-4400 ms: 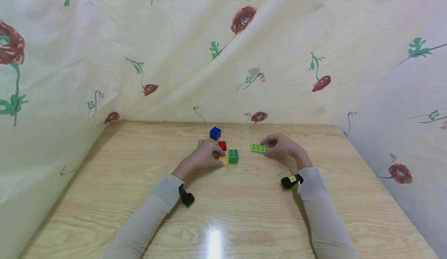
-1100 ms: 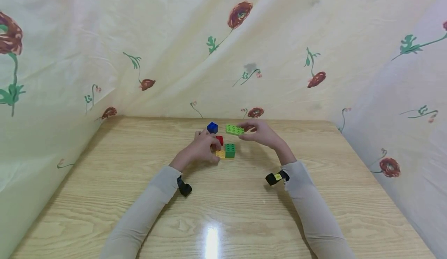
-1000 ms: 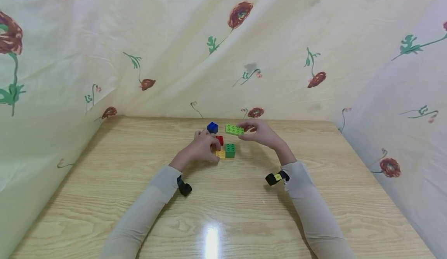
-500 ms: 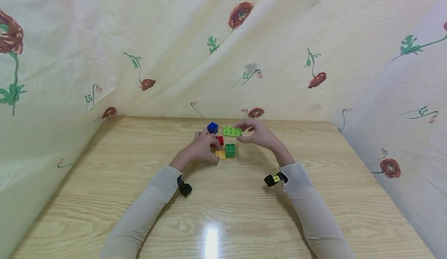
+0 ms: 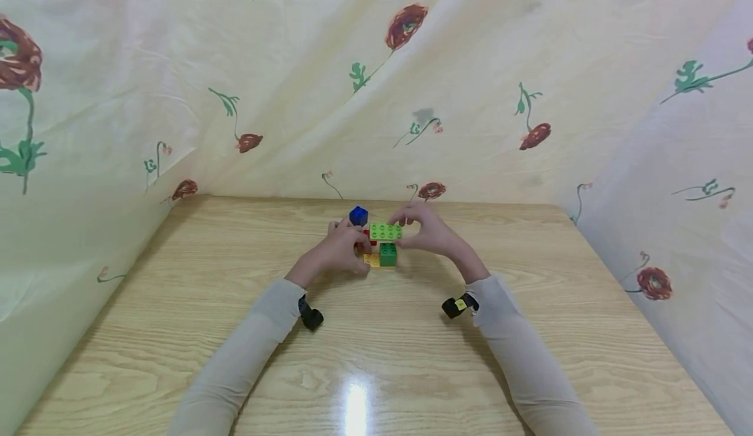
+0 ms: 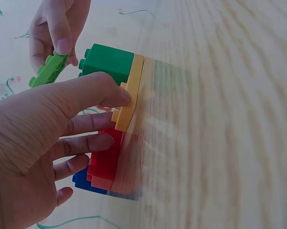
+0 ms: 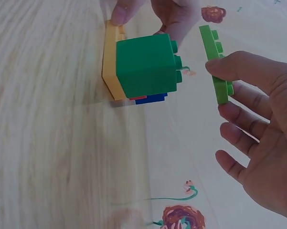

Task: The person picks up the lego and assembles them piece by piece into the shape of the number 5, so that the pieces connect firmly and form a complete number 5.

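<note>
A yellow flat toy building brick (image 6: 132, 102) lies on the table with a taller green brick (image 7: 145, 66) fixed on one end. My left hand (image 5: 341, 251) pinches the other end of the yellow brick between thumb and fingers. My right hand (image 5: 432, 232) pinches a lime-green flat brick (image 5: 382, 231) by its right end. In the right wrist view this brick hangs apart from the green brick's studs, with a gap between. A red brick (image 6: 105, 160) stands just behind the left fingers, partly hidden, and a blue brick (image 5: 358, 216) is farther back.
The pale wooden table (image 5: 376, 331) reaches to a flower-printed cloth (image 5: 294, 96) hanging behind and at both sides. Black wrist cameras sit under both wrists. A light reflection (image 5: 355, 403) shows on the near tabletop.
The right hand has lifted the lime-green brick off the table and carried it left, lately nearer, to above and just behind the green brick. The left hand stays at the yellow brick.
</note>
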`<state>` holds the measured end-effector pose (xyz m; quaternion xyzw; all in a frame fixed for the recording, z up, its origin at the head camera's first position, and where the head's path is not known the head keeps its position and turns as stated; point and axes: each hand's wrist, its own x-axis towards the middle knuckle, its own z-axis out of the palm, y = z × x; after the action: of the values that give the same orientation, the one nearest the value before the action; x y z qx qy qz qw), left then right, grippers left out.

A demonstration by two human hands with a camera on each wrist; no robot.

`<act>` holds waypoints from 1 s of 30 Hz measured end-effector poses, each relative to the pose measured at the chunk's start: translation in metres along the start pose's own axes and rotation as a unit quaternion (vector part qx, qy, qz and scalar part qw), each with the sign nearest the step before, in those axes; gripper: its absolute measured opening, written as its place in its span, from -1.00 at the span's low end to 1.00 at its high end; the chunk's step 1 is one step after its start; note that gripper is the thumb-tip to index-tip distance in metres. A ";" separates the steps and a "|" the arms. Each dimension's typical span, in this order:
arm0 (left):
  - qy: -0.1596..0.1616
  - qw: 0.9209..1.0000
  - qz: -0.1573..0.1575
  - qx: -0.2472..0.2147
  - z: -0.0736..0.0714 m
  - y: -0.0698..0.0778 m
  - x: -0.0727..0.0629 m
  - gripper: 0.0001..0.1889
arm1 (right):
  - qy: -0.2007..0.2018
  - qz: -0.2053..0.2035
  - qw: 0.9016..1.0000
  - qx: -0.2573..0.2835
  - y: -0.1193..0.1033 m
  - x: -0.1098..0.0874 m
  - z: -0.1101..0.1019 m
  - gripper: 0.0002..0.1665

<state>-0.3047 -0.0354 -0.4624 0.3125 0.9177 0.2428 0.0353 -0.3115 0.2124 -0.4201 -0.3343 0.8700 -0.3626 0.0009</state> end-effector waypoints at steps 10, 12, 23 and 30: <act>-0.002 1.000 0.000 0.009 0.001 -0.002 0.000 -0.73 | -0.037 -0.005 0.999 0.001 -0.001 -0.002 0.004 -0.60; -0.003 1.000 -0.001 0.010 0.000 -0.001 0.000 -0.70 | -0.043 -0.005 0.999 0.002 -0.001 -0.002 0.005 -0.60; -0.003 1.000 -0.008 0.000 0.001 -0.002 0.000 -0.66 | -0.062 0.007 0.998 0.003 -0.002 -0.002 0.008 -0.61; -0.002 1.000 -0.005 0.000 0.001 -0.003 -0.001 -0.67 | -0.065 -0.004 0.998 0.002 -0.003 -0.001 0.008 -0.61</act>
<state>-0.3059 -0.0375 -0.4649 0.3088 0.9191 0.2419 0.0380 -0.3074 0.2065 -0.4244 -0.3611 0.8658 -0.3418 0.0568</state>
